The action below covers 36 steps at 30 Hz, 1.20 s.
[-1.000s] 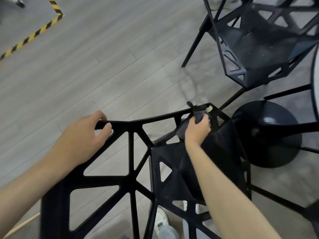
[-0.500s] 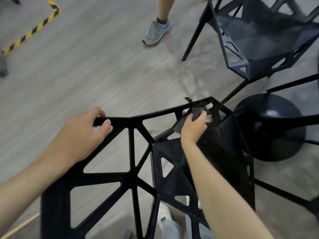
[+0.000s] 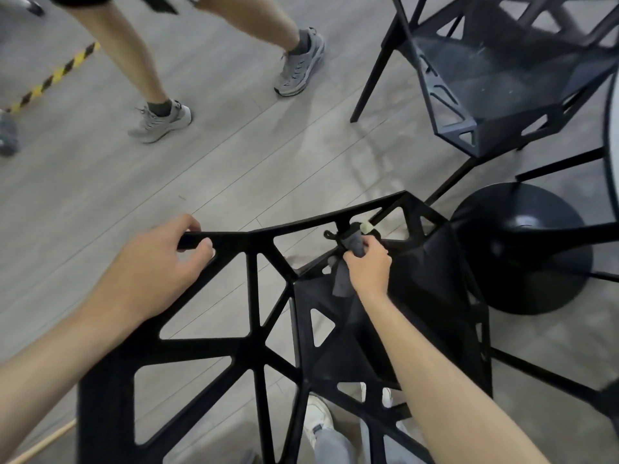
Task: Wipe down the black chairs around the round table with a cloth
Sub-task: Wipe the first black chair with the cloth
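Observation:
A black lattice chair stands right below me, its backrest toward me. My left hand grips the backrest's top rail at its left corner. My right hand holds a dark grey cloth bunched against a strut at the far edge of the seat, and the cloth's tail hangs down below the fist. A second black chair stands at the upper right.
The round table's black pedestal base sits on the floor at right, its white top edge at the frame's border. Another person's legs and grey sneakers cross the wooden floor at the top. Yellow-black tape marks the floor upper left.
The other person has walked further into view, both legs now showing. My right hand has shifted slightly back along the strut with the cloth. My left hand keeps its grip.

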Each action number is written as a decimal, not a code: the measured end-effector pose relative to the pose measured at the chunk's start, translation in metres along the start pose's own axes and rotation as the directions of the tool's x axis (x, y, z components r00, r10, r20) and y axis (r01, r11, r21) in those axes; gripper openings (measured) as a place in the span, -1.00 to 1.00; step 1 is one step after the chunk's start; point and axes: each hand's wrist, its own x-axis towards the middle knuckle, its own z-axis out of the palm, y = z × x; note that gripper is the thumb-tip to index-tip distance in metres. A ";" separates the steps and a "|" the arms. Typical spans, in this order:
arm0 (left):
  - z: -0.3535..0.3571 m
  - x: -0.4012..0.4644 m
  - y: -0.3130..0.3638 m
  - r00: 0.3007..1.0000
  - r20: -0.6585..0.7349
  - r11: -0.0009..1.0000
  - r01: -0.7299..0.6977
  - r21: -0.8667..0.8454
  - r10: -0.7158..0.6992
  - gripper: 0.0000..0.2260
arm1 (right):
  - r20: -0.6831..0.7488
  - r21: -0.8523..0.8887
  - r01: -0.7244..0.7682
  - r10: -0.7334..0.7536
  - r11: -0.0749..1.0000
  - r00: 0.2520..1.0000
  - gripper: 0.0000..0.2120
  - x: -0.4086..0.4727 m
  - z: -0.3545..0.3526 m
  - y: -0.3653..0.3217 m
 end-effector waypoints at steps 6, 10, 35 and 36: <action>0.002 0.000 -0.003 1.000 -0.027 1.000 -0.007 -0.016 0.007 -0.82 | -0.084 0.237 -0.151 0.176 0.960 0.981 -0.80 -0.055 0.068 -0.005; 0.001 0.000 -0.004 0.999 -0.024 0.999 -0.037 -0.018 0.036 -0.85 | 0.112 0.130 -0.129 0.115 0.983 0.987 -0.88 -0.088 0.099 0.005; 0.002 0.001 -0.005 0.999 -0.035 0.999 -0.042 -0.006 0.041 -0.85 | 0.486 -0.552 0.699 -0.506 0.455 0.713 -0.63 -0.034 0.058 0.068; 0.002 0.001 -0.003 0.999 -0.031 0.999 -0.040 0.001 0.040 -0.85 | 0.561 -0.551 0.756 -0.513 0.354 0.650 -0.60 -0.029 0.051 0.068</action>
